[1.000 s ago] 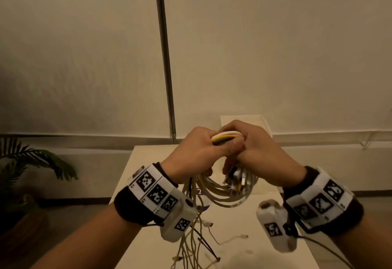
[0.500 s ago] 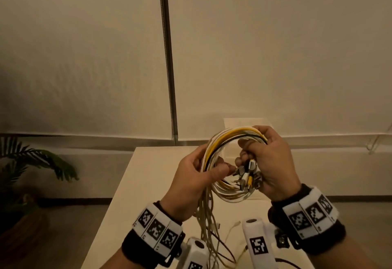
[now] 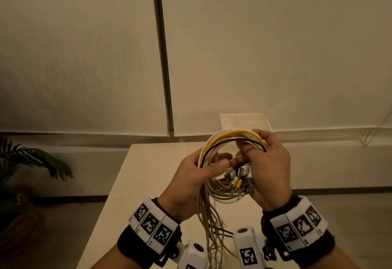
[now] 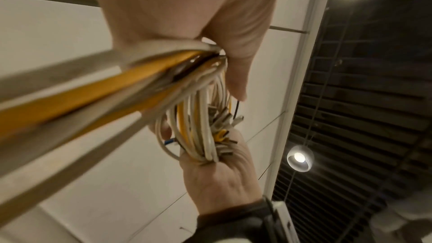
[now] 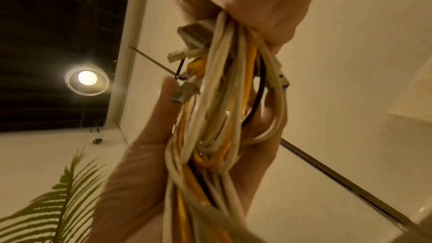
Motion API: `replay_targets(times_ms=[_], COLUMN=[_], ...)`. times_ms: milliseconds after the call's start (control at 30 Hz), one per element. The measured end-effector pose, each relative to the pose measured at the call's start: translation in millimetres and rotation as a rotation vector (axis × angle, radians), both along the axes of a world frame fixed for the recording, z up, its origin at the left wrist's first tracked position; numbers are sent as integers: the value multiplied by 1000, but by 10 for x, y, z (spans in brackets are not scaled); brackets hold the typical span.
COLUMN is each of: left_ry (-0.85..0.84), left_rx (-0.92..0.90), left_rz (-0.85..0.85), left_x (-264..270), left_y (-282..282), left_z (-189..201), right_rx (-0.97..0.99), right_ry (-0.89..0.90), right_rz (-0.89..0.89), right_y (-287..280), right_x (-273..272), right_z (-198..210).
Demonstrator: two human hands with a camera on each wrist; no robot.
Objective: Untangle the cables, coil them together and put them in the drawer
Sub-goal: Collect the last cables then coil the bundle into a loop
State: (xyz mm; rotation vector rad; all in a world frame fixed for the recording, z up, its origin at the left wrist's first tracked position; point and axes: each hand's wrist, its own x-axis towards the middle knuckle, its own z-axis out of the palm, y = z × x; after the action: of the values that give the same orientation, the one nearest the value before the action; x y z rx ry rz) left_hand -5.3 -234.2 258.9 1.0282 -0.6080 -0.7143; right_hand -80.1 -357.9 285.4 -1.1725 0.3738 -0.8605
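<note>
A coil of white, yellow and black cables (image 3: 228, 138) hangs in the air over the pale table (image 3: 148, 173). My left hand (image 3: 214, 162) grips the coil's left side, thumb across the strands. At the coil's right side my right hand (image 3: 248, 152) curls its fingers round the strands, with the bunched plugs (image 3: 238, 180) against its palm. Loose cable tails (image 3: 209, 226) drop from the left hand toward the table. In the left wrist view the coil (image 4: 198, 127) runs between both hands. The right wrist view shows the strands (image 5: 217, 117) lying across the left palm (image 5: 140, 173). No drawer shows.
A pale box-like unit (image 3: 244, 122) stands at the table's far edge behind the coil. A thin metal pole (image 3: 163, 67) runs up the wall. A potted plant (image 3: 31, 162) sits on the floor at the left. Floor lies on both sides of the table.
The coil, earlier flat and covered by both hands, now stands as an upright loop facing me. Both hands have drawn nearer and shifted to its sides; little differs from half a second ago.
</note>
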Motion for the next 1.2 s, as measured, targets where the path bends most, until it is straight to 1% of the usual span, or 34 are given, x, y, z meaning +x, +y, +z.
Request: replay_targets(times_ms=[67,200,267,333,400,467,567,633,733,800,867,933,1033,1100,1133,1200], left_ry=[-101,-185,-264,-302,-304,-259,-89,-24,-78,-88,-133,-214,-320,-379,-406,-453], left_rx=[62,77,119,171,198,222,271,274,293,303,322,343,387,413,426,457], left_rz=[-39,20,39,79,103,84,0,-45,13,37,40,23,-2,-34,-58,-97], left_x=[-27,-89,-98,-90,-75,-76,-67,-56,-41,-24,13,84,175,200,207,223], left_y=[14,6,-24,-42,-44,-37,-38,-52,-102,-117,-102,-77,-50,-48,-50,-60], left_z=[-17,-21,-63,-75,-73,-39,25,27,-63,-103,-87,-47,15,36,40,49], right_rx=[-21,-67,-98,-101,-88,-93,-111,-103,-137,-119,-130,-271,-588,-791,-866,-943], right_ry=[20,56,68,71,70,84,103,110,135,139,177,293,553,686,732,776], right_rz=[-33,-106,-154,-151,-115,-101,-101,-86,-89,-61,-17,64,254,359,406,490], right_y=[3,13,-3,11,47,73,58,42,30,27,-1,-85,-238,-331,-366,-408], right_x=[11,26,32,43,39,20,-2,-13,-23,-38,-86,-161,-206,-149,-107,-8], right_z=[-30,-74,-84,-87,-90,-103,-138,-155,-162,-170,-165,-122,72,229,300,393])
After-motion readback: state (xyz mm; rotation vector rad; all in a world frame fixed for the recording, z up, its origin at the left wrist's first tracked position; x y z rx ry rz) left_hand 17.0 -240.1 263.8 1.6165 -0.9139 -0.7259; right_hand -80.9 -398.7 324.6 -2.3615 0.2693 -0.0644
